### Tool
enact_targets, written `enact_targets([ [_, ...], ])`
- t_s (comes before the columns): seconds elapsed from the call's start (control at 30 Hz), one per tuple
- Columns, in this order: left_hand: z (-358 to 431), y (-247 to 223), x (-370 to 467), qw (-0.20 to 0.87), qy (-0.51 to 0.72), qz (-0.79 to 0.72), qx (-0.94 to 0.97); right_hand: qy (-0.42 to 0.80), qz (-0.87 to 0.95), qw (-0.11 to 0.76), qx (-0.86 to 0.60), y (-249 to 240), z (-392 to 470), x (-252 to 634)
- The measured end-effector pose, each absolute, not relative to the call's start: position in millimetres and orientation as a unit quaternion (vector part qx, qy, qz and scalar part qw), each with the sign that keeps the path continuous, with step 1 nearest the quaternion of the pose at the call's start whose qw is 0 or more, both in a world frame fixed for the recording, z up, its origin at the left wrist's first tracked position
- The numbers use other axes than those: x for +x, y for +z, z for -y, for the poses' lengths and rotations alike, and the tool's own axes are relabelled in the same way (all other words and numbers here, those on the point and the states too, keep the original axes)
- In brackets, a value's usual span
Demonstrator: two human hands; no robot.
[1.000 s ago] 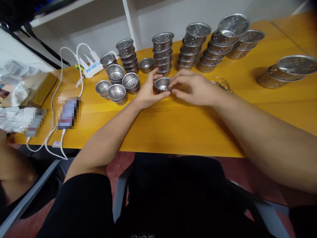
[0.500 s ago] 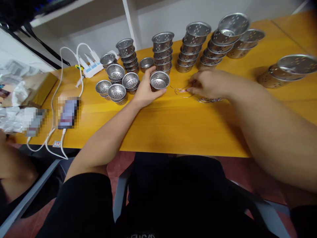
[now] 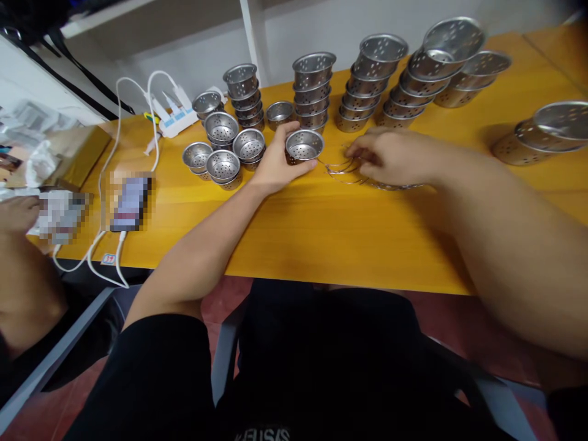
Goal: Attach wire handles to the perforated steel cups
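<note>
My left hand (image 3: 277,162) is wrapped round a small perforated steel cup (image 3: 305,149), which stands upright on the wooden table. Thumb and fingers clasp its sides. Just right of it, my right hand (image 3: 390,154) has curled fingers closed on a thin metal wire (image 3: 342,177). This wire bends in loose loops toward the cup, one end close to the left thumb. More wires (image 3: 397,186) lie in a bunch below the right hand, partly hidden by it. The right fingertips are slightly blurred.
Stacks of perforated cups (image 3: 312,92) line the back, with larger stacks (image 3: 448,49) to the right. Small cups (image 3: 223,165) cluster left of my left hand. A phone (image 3: 131,205), white cables, a power strip (image 3: 177,119) and another person's hand (image 3: 18,214) are at left.
The view has shifted slightly. My right fingers have drawn the wire loops a little, and they spread wider. The left hand keeps the cup. Another person's hand has come up at left.
</note>
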State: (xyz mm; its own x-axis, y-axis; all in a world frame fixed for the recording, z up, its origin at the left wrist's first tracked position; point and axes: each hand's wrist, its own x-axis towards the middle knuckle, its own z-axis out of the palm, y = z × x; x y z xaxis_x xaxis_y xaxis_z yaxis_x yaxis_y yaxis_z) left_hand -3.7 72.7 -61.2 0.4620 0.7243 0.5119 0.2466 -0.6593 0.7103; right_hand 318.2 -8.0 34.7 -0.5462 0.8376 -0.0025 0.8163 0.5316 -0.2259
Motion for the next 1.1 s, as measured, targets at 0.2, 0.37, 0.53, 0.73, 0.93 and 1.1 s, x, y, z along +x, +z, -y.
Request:
enact_targets([
  [0.2,-63,-55,3,0.297,0.413,-0.288,0.811,0.126,0.882,0.08,-0.447,29,3,323],
  [0.37,-53,-42,3,0.293,0.395,-0.308,0.814,0.117,0.894,0.069,-0.426,31,7,314],
  [0.53,-53,-31,-3,0.265,0.413,-0.342,0.802,0.13,0.897,0.093,-0.411,28,13,306],
  [0.73,-60,-31,-12,0.256,0.41,-0.384,0.787,0.133,0.898,0.083,-0.411,28,16,295],
  [0.93,-62,-39,-13,0.275,0.412,-0.371,0.785,0.114,0.886,0.088,-0.441,26,20,286],
  [1.1,-74,-51,-15,0.273,0.425,-0.363,0.783,0.11,0.876,0.104,-0.458,35,28,283],
])
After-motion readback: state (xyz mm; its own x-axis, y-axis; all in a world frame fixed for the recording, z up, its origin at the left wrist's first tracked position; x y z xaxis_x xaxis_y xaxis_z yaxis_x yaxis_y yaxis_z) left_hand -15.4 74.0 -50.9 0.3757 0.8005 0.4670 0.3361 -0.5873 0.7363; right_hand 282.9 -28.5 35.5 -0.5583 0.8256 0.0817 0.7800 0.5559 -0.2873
